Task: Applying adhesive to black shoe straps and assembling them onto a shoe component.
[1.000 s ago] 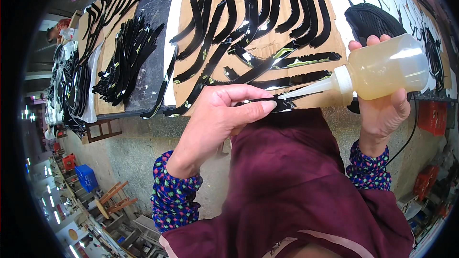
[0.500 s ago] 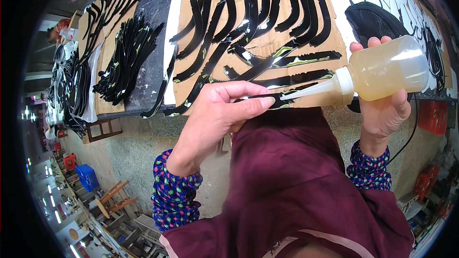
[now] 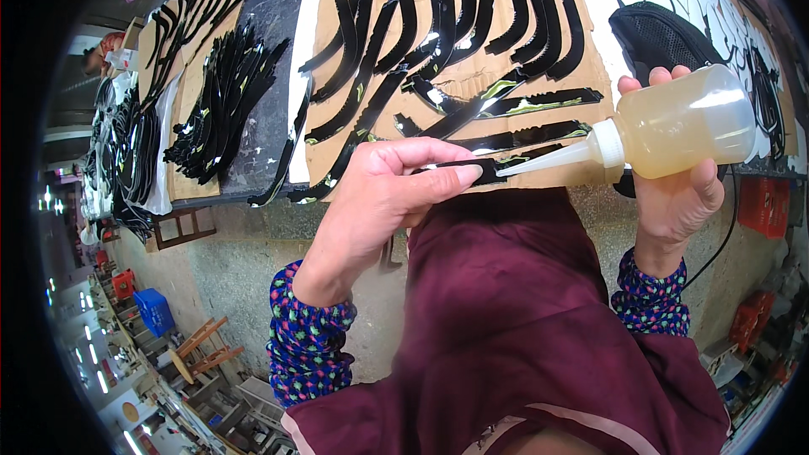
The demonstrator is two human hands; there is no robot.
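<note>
My left hand [image 3: 396, 181] pinches a black strip [image 3: 489, 172] between thumb and forefinger at the near edge of the cardboard. In my right hand [image 3: 681, 202] is a translucent squeeze bottle [image 3: 687, 122] of pale yellow liquid, tipped on its side with its tapered nozzle pointing left. The nozzle tip [image 3: 510, 171] meets the strip just right of my left thumb; whether liquid is coming out cannot be made out. More black strips with notched edges lie on the cardboard sheet [image 3: 590, 63] beyond my hands, some straight and some curved, several with shiny or yellowish patches.
A heap of black strips [image 3: 223, 109] lies left on the dark table [image 3: 274, 93]. A black mesh item [image 3: 657, 38] rests behind the bottle. Below the table stand a red crate [image 3: 763, 206] at right, a blue bin [image 3: 152, 313] and a wooden stool [image 3: 202, 350] at left.
Very little differs. The nozzle tip stays at the strip and may have shifted slightly to the right; both hands keep their hold.
</note>
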